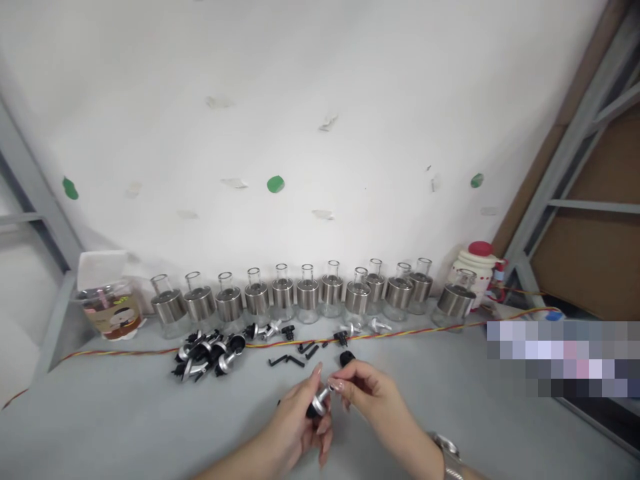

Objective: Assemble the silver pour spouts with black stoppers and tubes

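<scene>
My left hand (303,413) is closed around a bottle pourer (320,401) with a silver spout and black base. At the tip of that spout, the fingers of my right hand (363,390) are pinched together; whatever they hold is too small to make out. Just beyond my right hand lies a round black part (347,359). Several small black bent pieces (295,361) are scattered in front of my hands. To the left is a pile of silver and black pourers (213,353). A black stopper part (341,338) and a silver spout (380,325) lie farther back.
Glass bottles with metal sleeves (307,293) line the back of the grey table (125,413). A twisted red and yellow wire (430,329) crosses in front of them. A clear tub (113,313) stands left, a cream jug with red lid (475,263) right.
</scene>
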Tool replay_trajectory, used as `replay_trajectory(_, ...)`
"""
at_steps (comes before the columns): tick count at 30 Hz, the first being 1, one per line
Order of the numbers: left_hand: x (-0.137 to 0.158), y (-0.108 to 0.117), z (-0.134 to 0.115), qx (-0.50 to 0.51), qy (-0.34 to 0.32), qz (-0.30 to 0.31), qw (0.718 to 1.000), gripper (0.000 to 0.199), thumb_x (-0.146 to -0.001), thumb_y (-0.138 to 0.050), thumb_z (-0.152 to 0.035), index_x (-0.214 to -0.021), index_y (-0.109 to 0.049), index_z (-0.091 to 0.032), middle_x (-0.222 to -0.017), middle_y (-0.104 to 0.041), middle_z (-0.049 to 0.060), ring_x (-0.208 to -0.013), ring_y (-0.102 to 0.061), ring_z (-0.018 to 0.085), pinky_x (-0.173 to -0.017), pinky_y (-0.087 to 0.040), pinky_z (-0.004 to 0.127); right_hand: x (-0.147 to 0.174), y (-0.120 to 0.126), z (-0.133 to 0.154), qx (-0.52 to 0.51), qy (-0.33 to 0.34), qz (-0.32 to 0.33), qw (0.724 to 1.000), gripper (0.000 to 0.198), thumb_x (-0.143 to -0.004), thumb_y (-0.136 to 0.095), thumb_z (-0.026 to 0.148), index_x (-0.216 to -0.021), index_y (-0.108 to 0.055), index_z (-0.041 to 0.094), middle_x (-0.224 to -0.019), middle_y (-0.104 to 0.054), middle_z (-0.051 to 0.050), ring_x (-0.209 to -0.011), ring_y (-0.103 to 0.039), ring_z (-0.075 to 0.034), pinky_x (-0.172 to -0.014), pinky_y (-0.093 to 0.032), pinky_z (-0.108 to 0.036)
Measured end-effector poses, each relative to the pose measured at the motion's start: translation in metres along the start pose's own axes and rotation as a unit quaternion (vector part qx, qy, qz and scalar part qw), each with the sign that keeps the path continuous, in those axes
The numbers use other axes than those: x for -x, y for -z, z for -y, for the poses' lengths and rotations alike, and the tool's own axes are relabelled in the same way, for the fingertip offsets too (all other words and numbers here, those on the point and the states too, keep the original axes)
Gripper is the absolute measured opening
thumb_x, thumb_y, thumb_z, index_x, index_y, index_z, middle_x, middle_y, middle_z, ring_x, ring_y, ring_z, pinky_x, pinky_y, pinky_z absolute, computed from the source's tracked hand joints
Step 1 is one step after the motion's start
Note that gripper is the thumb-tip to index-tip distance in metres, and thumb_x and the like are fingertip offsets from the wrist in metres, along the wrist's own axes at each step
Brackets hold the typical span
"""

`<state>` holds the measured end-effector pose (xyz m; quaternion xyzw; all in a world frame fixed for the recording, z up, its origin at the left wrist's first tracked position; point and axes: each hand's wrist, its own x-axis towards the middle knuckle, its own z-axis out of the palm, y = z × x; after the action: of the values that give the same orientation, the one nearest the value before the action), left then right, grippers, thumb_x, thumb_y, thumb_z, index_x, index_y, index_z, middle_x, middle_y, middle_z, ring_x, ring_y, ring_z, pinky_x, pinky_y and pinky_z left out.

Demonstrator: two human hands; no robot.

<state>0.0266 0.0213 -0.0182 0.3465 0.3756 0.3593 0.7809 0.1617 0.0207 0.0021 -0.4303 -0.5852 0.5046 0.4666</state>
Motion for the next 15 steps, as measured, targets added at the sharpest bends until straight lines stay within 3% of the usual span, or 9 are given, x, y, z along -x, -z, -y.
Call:
replay_trajectory(4,-0.001,-0.001,0.000,-0.004,0.010,-0.010,1.000,0.053,-0.064,-0.040,-0.072,-0.061,-0.045,-0.018,-0.032,-0.035,-0.009,-0.025,-0.038,0.008,-0.025,-0.033,0.018,0.003,0.003,-0.003,0.115,0.078,-0.008,0.990,0.017,-0.076,-0.056,0.033,-0.068,-0.059,0.018,-0.062,-0.054,0.001,-0.060,-0.051,-0.014,-0.058,-0.042,-0.025)
replay_trajectory(9,-0.001,-0.003,-0.001,-0.011,0.012,-0.029,0.999,0.053,-0.060,-0.046,-0.071,-0.056,-0.043,-0.019,-0.031,-0.032,-0.011,-0.023,-0.036,0.007,-0.025,-0.032,0.017,0.011,0.008,-0.004,0.237,0.238,0.022,0.942,0.017,-0.084,-0.044,0.019,-0.088,-0.060,0.022,-0.080,-0.056,-0.005,-0.075,-0.054,-0.016,-0.069,-0.045,-0.027)
replay_trajectory(12,-0.001,-0.003,-0.001,-0.014,0.011,-0.019,1.000,0.051,-0.061,-0.046,-0.070,-0.058,-0.044,-0.019,-0.032,-0.031,-0.011,-0.024,-0.036,0.007,-0.026,-0.032,0.017,0.014,0.005,-0.008,0.272,0.265,0.053,0.923,0.021,-0.086,-0.041,0.019,-0.094,-0.060,0.023,-0.082,-0.056,-0.006,-0.076,-0.054,-0.016,-0.069,-0.046,-0.027)
replay_trajectory(15,0.000,-0.001,-0.002,-0.008,0.024,-0.018,1.000,0.049,-0.063,-0.045,-0.069,-0.060,-0.043,-0.020,-0.031,-0.030,-0.011,-0.025,-0.036,0.007,-0.027,-0.032,0.017,0.016,0.000,-0.009,0.269,0.257,0.074,0.925,0.022,-0.086,-0.040,0.019,-0.093,-0.060,0.022,-0.080,-0.056,-0.006,-0.074,-0.055,-0.016,-0.068,-0.046,-0.026)
